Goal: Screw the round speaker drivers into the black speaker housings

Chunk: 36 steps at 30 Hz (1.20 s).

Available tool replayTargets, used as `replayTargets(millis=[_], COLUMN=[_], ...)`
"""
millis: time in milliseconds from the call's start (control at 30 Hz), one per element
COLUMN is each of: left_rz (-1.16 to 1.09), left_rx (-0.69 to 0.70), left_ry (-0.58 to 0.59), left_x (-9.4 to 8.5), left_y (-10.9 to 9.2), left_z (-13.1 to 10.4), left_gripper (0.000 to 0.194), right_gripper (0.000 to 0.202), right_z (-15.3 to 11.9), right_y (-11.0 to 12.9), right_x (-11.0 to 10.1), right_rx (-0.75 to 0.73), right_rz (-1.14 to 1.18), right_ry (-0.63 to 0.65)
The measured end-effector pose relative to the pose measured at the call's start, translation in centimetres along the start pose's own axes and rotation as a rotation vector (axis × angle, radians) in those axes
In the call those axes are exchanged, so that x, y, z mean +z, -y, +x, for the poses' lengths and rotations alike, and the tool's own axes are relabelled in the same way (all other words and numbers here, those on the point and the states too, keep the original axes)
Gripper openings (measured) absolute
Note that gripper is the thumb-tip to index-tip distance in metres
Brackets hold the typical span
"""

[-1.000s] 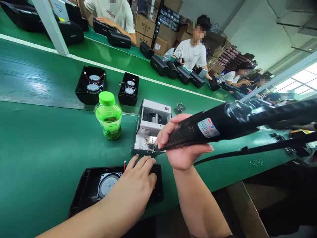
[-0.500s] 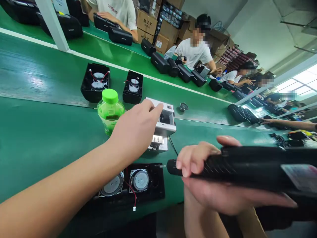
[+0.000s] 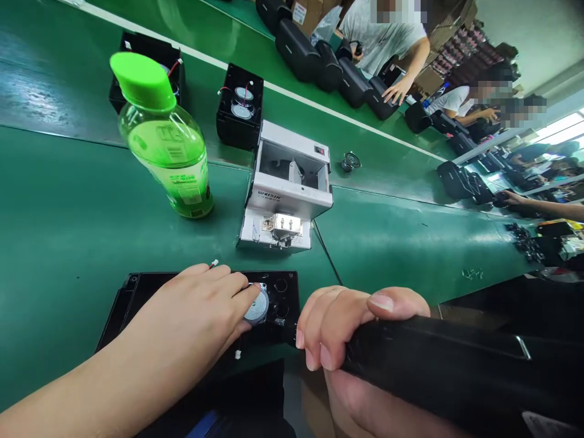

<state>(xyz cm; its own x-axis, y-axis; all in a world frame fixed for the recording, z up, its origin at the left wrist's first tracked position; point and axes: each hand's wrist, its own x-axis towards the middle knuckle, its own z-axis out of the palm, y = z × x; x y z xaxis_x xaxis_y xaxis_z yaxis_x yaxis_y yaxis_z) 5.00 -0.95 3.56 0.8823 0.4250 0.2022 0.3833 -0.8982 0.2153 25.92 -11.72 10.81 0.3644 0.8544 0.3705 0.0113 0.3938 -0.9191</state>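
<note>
My right hand (image 3: pixel 356 322) is wrapped round a thick black electric screwdriver (image 3: pixel 438 359); its front end points left at the right end of a black speaker housing (image 3: pixel 141 292). Over that housing lies my left hand (image 3: pixel 210 298), its fingers curled down at a round silver speaker (image 3: pixel 258 306). What those fingertips grip, if anything, is hidden. A small white connector shows above the knuckles, another below the hand. Behind the housing stands a silver screw feeder machine (image 3: pixel 292 188).
A green-capped bottle (image 3: pixel 168 158) stands left of the machine. Further back are two open black housings with speakers, one a smaller box (image 3: pixel 239 115), and a loose speaker (image 3: pixel 351 162). People sit across the bench among black speaker boxes.
My left hand has come from the screw feeder down to the speaker in the near housing. The screwdriver has moved lower, its front end now at the housing. The view has shifted closer.
</note>
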Motion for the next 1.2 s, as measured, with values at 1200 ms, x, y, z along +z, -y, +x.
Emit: replayTargets(millis=[1200], left_rz=[0.045], left_rx=[-0.025], left_ry=[-0.093], left_x=[0.7], left_y=[-1.3], left_z=[-0.9], left_gripper=[0.024], right_gripper=[0.024], right_z=[-4.0], right_y=[-4.0], right_x=[1.4], right_rx=[-0.25], right_rz=[-0.038], right_ry=[0.014])
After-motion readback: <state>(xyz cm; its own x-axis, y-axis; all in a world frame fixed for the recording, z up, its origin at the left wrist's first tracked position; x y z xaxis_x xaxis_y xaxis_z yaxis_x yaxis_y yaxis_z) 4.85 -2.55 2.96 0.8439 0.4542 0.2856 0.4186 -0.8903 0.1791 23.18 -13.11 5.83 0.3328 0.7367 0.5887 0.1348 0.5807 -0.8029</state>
